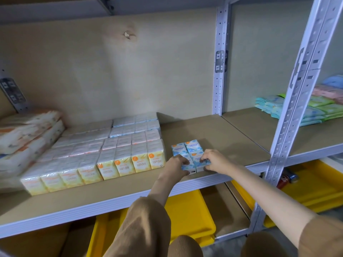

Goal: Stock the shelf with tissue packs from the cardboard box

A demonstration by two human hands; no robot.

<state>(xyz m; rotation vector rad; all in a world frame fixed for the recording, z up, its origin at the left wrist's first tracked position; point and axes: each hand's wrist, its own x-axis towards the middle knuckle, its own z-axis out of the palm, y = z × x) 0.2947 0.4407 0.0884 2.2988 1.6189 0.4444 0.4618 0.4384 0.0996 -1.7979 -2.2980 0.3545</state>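
A blue-and-white tissue pack [187,149] lies flat on the tan shelf board [219,134], near its front edge. My left hand [175,165] grips the pack's near left corner and my right hand [213,160] grips its near right corner. To the left stands a large block of yellow, pink and pale blue tissue packs [111,151], a small gap away from the pack I hold. The cardboard box is not clearly in view.
Big soft tissue bundles [24,138] are stacked at the far left. A grey slotted upright [297,101] stands to the right, with green, teal and pink packs [315,106] beyond it. Yellow bins [191,216] sit on the level below.
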